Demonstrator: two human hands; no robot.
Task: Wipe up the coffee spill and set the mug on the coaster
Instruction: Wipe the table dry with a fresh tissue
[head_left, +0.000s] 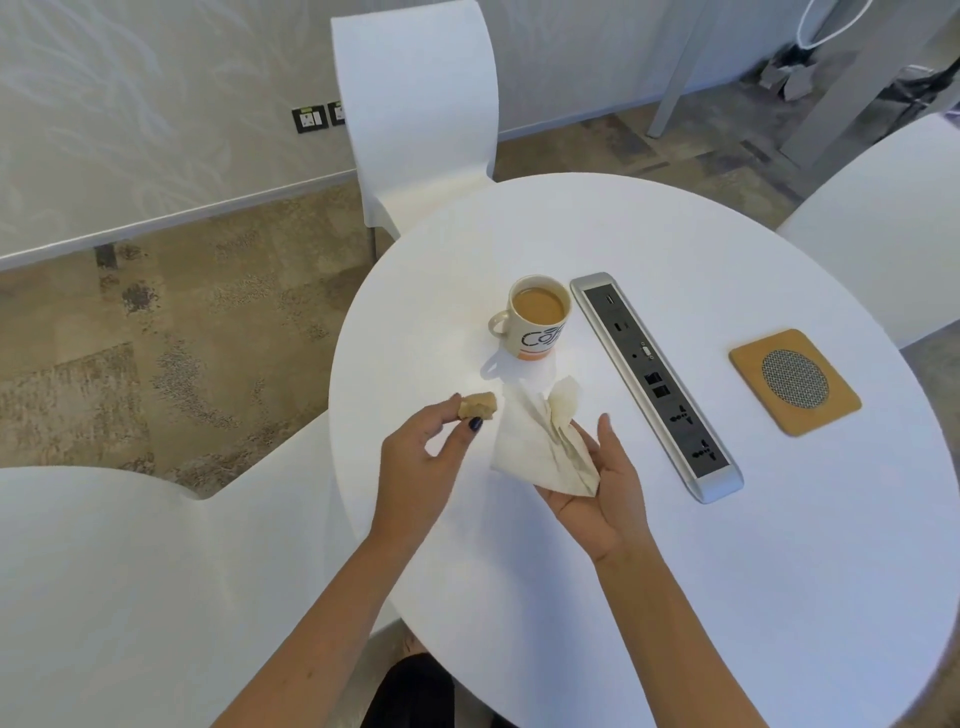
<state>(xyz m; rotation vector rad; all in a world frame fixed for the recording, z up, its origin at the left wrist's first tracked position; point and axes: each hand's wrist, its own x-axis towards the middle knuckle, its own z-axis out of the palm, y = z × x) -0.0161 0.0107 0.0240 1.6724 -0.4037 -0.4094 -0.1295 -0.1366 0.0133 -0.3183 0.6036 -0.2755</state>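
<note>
A white mug (535, 325) full of milky coffee stands on the round white table (675, 545), just left of the power strip. The cork coaster (795, 382) with a grey mesh disc lies far right, apart from the mug. My left hand (421, 467) pinches a small brown-stained wad of tissue (477, 406) between thumb and fingers above the table's left edge. My right hand (597, 488) lies palm up, holding a crumpled white napkin (545, 441) that spreads toward the mug. I see no wet coffee on the tabletop.
A silver and black power strip (657, 384) is set into the table between mug and coaster. White chairs stand at the far side (415, 114), at the right (893, 234) and at the near left (130, 597). Patterned carpet lies to the left.
</note>
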